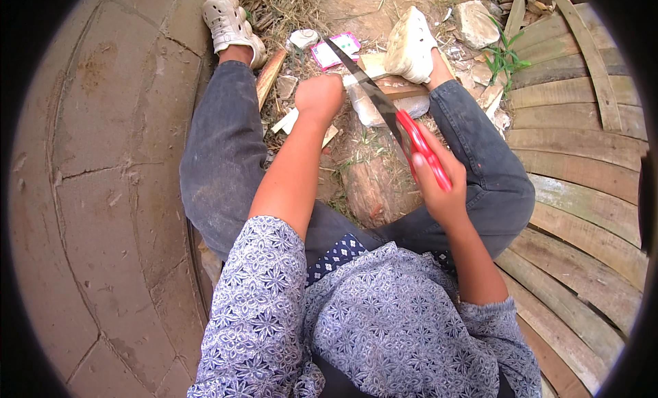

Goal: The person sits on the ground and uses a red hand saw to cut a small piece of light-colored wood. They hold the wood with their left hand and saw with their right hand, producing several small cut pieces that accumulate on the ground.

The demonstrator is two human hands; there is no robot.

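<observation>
A pale wooden strip (pixel 350 79) lies at upper centre of the frame, running from the left hand (pixel 320 97) toward the white shoe (pixel 411 47) on the right. The left fist is curled around the strip's end, though its fingers are mostly hidden. The right hand (pixel 441 181), right of centre, is wrapped around the red handle of a saw (pixel 383 103), whose blade slants up-left across the strip; whether teeth touch wood cannot be told. This looks like the cutting step; the next move likely calls for steady strokes with the strip kept still. Wood scraps (pixel 270 77) lie around.
</observation>
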